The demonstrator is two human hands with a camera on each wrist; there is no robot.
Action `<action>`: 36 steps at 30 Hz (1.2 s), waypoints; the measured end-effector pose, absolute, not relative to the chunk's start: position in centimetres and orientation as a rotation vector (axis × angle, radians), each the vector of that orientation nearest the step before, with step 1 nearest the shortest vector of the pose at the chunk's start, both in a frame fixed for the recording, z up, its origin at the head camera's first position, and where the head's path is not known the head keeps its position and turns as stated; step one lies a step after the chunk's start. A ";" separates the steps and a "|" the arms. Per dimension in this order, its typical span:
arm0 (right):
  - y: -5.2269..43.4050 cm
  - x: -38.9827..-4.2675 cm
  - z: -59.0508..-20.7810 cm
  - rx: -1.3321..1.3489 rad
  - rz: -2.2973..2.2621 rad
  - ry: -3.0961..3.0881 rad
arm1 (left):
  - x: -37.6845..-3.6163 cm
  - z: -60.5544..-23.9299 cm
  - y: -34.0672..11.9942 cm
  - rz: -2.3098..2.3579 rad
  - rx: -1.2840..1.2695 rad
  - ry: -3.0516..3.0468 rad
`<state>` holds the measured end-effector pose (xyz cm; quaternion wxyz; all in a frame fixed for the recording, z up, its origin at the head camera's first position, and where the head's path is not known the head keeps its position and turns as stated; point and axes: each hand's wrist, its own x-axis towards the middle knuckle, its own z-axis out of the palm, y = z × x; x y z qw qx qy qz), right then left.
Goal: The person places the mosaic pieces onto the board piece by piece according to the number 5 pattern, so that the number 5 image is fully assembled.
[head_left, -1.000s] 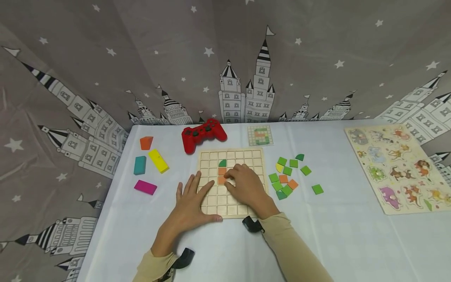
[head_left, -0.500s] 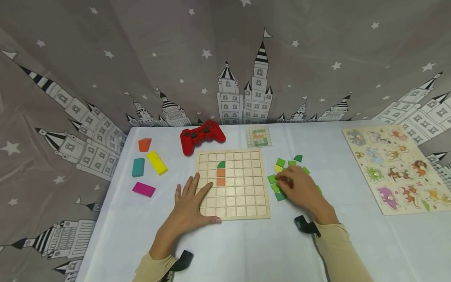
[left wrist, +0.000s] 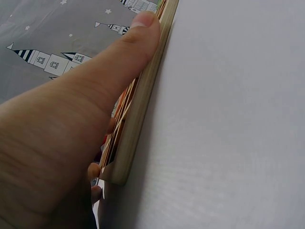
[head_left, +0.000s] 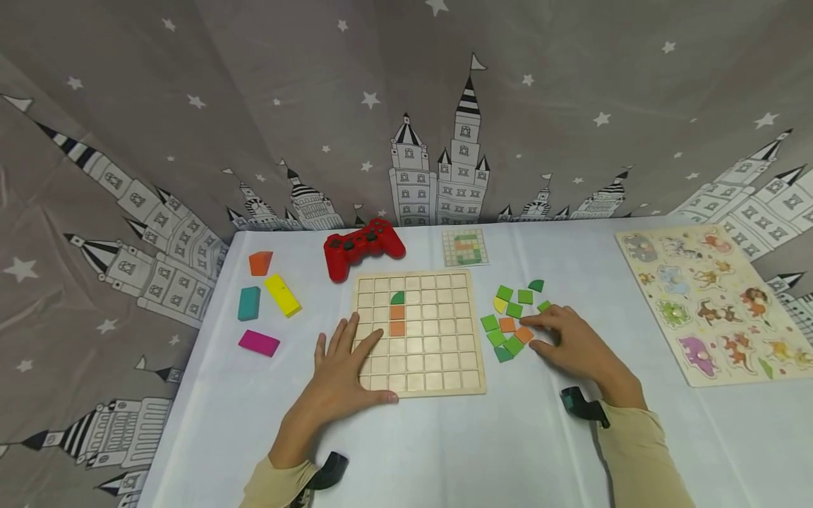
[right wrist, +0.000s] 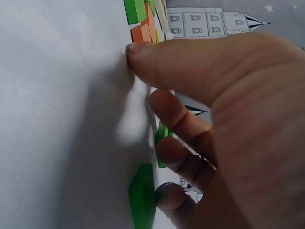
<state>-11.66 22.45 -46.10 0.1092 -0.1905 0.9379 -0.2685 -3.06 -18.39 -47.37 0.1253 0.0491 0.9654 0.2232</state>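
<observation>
My left hand [head_left: 339, 374] rests spread over the lower left corner of a wooden grid board [head_left: 433, 363], its thumb along the front edge. In the left wrist view that thumb lies against the board's rim [left wrist: 138, 114]. A green quarter-round tile [head_left: 397, 298] sits in the grid, above an orange square tile [head_left: 396, 312] and a second orange one [head_left: 396, 329]. To the right, my right hand [head_left: 581, 349] has its thumb and index fingertips right at a loose orange tile [head_left: 524, 334]. Its other fingers hang loosely curled, close to a green tile [right wrist: 142, 198].
Several loose green tiles [head_left: 495, 339], another orange tile [head_left: 507, 324] and a yellow piece [head_left: 500, 305] lie around. Behind the board are a pattern card [head_left: 449, 255] and a red game controller [head_left: 364, 247]. Coloured blocks [head_left: 282, 295] lie left, an animal puzzle [head_left: 692, 282] far right.
My right hand has left the orange tiles on the board and moved right, over the loose tiles, to their right side. My left hand has stayed on the board.
</observation>
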 end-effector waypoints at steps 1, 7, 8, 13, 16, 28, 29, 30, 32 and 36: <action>22.4 -11.6 -46.1 -0.552 -0.778 2.762 | -3.0 -47.4 -18.4 0.656 0.145 2.815; 22.1 -11.6 -46.2 -0.485 -0.728 2.779 | -2.9 -47.3 -18.4 0.662 0.151 2.830; 22.1 -11.6 -46.2 -0.482 -0.723 2.781 | -2.9 -47.4 -18.4 0.661 0.149 2.829; 22.0 -11.8 -46.6 -0.508 -0.702 2.804 | -2.9 -47.5 -18.4 0.659 0.143 2.818; 21.9 -11.8 -46.7 -0.522 -0.700 2.820 | -3.0 -47.6 -18.4 0.653 0.145 2.817; 21.6 -11.6 -46.4 -0.534 -0.664 2.840 | -3.1 -47.5 -18.4 0.646 0.153 2.827; 21.6 -11.6 -46.4 -0.526 -0.666 2.841 | -3.1 -47.5 -18.3 0.647 0.153 2.827; 21.6 -11.6 -46.3 -0.519 -0.669 2.845 | -3.1 -47.5 -18.3 0.651 0.152 2.825; 21.4 -11.5 -46.2 -0.519 -0.688 2.850 | -3.1 -47.5 -18.3 0.656 0.150 2.821; 20.6 -11.6 -46.1 -0.574 -0.720 2.866 | -3.1 -47.5 -18.4 0.654 0.149 2.816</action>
